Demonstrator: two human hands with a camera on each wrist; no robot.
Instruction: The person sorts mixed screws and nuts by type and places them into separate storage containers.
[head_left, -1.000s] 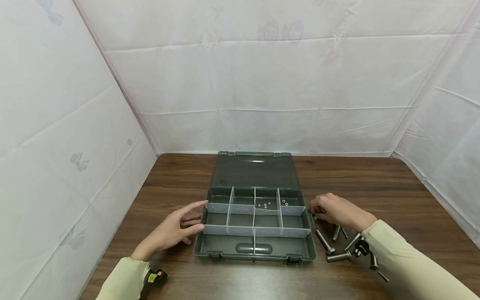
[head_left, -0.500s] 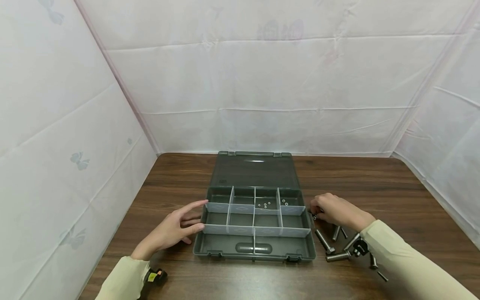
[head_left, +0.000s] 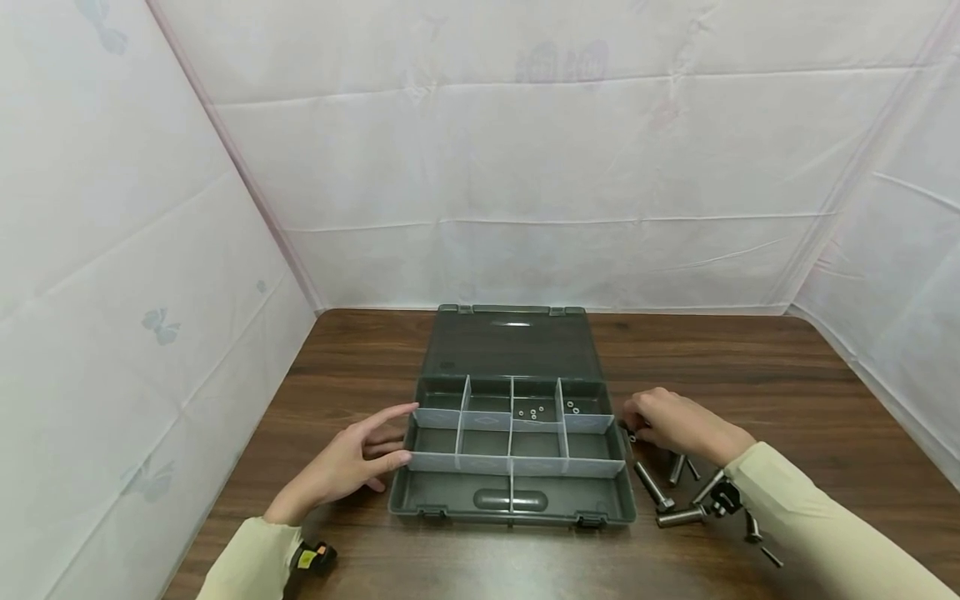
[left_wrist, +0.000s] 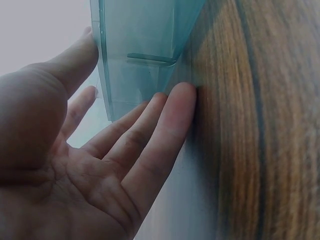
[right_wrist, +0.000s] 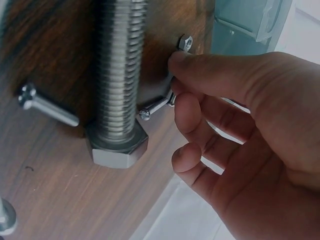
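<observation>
An open grey compartment box (head_left: 512,518) lies in the middle of the wooden table (head_left: 360,367), its lid (head_left: 510,342) flat behind it. My left hand (head_left: 358,454) rests against the box's left wall (left_wrist: 140,50) with straight fingers, the thumb on the rim. My right hand (head_left: 675,423) sits just right of the box with curled fingers. In the right wrist view its thumb and index finger (right_wrist: 186,107) meet on the end of a small screw (right_wrist: 152,109) lying on the table. A small nut (right_wrist: 185,42) lies by the thumb tip. Small nuts (head_left: 532,412) lie in two back compartments.
Large hex bolts (head_left: 651,485) and smaller screws (head_left: 765,554) lie scattered on the table near my right wrist. One thick bolt (right_wrist: 117,75) lies right beside the right fingers, and another screw (right_wrist: 47,107) is further off. White sheeting walls (head_left: 525,167) enclose the table.
Both hands keep their places by the box; only the head view has shifted slightly.
</observation>
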